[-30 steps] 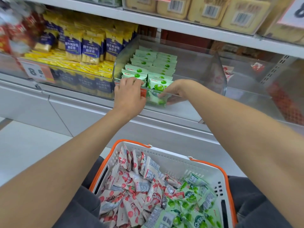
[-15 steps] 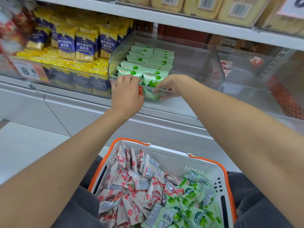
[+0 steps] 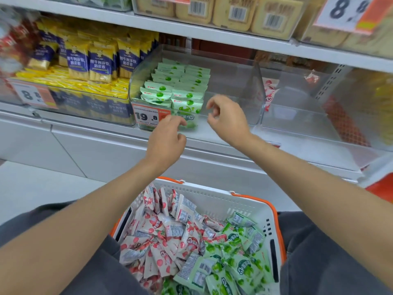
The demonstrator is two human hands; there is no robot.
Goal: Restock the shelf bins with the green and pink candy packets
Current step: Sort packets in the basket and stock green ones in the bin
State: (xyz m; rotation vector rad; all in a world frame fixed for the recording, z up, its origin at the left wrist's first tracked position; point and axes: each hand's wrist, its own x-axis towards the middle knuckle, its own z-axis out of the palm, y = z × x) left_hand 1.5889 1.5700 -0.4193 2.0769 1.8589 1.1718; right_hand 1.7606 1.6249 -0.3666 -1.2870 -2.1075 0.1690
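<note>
Two hands' grip loose, empty: left hand [image 3: 164, 141], right hand [image 3: 228, 120]; before clear bin [image 3: 234, 81].

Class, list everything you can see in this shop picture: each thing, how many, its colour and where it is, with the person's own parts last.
Green candy packets: many, stacked in the clear bin; more in the basket, right side.
Pink candy packets: many, basket's left side; a few in the right-hand bin.
Basket: one, white with orange rim, on the lap.
Clear bin: one, middle shelf, right part bare.
Price tag: one, orange and white, bin front.
Yellow and blue packets: many, left bin.
Beige packs: several, top shelf.
Left hand: empty.
Right hand: empty.
</note>
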